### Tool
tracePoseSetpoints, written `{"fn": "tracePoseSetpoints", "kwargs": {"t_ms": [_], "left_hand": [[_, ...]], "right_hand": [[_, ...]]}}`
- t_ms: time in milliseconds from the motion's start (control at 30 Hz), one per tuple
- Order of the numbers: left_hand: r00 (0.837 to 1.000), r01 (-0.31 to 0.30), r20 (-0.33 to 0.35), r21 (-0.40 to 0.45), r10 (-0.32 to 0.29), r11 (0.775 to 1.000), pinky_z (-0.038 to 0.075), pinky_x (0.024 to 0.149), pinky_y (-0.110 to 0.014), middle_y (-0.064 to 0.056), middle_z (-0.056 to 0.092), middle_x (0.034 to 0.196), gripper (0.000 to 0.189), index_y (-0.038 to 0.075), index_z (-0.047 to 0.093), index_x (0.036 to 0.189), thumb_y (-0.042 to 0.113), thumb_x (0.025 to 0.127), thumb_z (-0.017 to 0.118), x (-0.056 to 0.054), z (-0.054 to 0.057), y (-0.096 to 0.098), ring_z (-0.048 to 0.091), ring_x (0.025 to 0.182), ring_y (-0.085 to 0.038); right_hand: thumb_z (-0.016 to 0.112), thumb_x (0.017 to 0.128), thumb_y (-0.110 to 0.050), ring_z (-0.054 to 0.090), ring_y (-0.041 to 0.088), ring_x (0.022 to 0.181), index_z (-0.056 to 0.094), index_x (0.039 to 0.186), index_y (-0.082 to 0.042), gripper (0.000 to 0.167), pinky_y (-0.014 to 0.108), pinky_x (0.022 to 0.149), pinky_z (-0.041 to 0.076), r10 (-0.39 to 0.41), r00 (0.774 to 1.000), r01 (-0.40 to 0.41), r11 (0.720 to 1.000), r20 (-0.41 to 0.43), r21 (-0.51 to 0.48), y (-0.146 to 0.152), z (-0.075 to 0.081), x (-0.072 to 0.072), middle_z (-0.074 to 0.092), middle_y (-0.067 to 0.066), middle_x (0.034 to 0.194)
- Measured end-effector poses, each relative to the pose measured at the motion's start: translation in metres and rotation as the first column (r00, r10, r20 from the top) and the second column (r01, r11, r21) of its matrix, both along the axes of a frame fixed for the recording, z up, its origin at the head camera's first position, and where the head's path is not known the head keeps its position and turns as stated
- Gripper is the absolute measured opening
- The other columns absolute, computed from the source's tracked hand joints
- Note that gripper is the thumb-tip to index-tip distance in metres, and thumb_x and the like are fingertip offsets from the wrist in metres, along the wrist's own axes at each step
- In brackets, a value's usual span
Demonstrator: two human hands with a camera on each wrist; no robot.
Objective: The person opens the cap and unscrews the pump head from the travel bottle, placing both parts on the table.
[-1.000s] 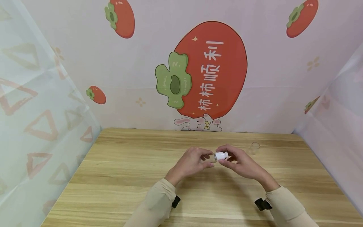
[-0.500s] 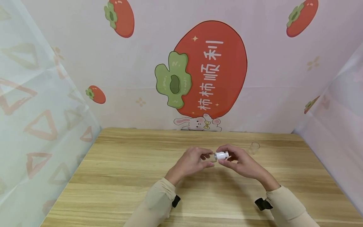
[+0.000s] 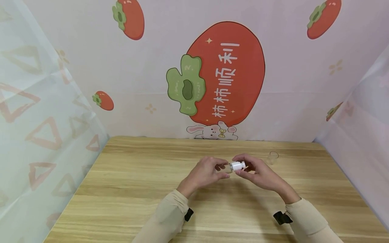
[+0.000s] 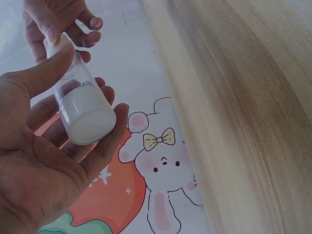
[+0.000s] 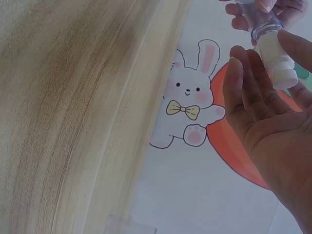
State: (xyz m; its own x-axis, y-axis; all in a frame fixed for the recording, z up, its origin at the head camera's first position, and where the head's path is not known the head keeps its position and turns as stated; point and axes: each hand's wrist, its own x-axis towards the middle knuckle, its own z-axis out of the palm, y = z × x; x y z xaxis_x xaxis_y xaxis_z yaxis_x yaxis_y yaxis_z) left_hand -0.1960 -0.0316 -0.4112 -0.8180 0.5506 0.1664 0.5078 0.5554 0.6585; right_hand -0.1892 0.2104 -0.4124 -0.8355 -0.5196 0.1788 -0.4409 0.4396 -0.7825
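A small clear bottle (image 4: 91, 117) with a white inner base lies on its side in the air, its bottom toward my left hand (image 3: 206, 172). The left thumb and fingers grip its clear body. A white pump top (image 3: 238, 166) with a stepped end is on the bottle's neck, pointing right. My right hand (image 3: 258, 172) holds this top between thumb and fingertips; in the right wrist view the white pump top (image 5: 277, 58) shows in front of the right fingers (image 5: 258, 87). Bottle and top are in line, meeting at the clear collar.
A clear cap (image 3: 272, 158) stands on the wooden table (image 3: 136, 189) behind and right of my right hand. A printed cloth wall (image 3: 146, 67) rises at the table's back edge, with side cloths left and right. Black straps (image 3: 282, 218) are on both wrists.
Hands and bottle stay almost in the same place. The right fingers shift very slightly on the white pump top.
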Motion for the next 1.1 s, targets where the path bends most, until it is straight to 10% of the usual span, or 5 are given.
{"fn": "tracePoseSetpoints", "kwargs": {"t_ms": [1100], "left_hand": [[0.998, -0.037, 0.057, -0.002, 0.037, 0.999, 0.054, 0.082, -0.023, -0.003, 0.074, 0.11, 0.037, 0.011, 0.075, 0.12, 0.029, 0.088, 0.082, -0.003, -0.007, -0.009, 0.069, 0.094, -0.011]], "right_hand": [[0.075, 0.092, -0.004, 0.063, 0.017, 0.086, 0.064, 0.12, -0.012, 0.031, 0.031, 0.075, 0.057, 0.002, 0.998, -0.001, 1.0, -0.069, 0.019, 0.021, -0.003, -0.003, 0.064, -0.001, 0.109]]}}
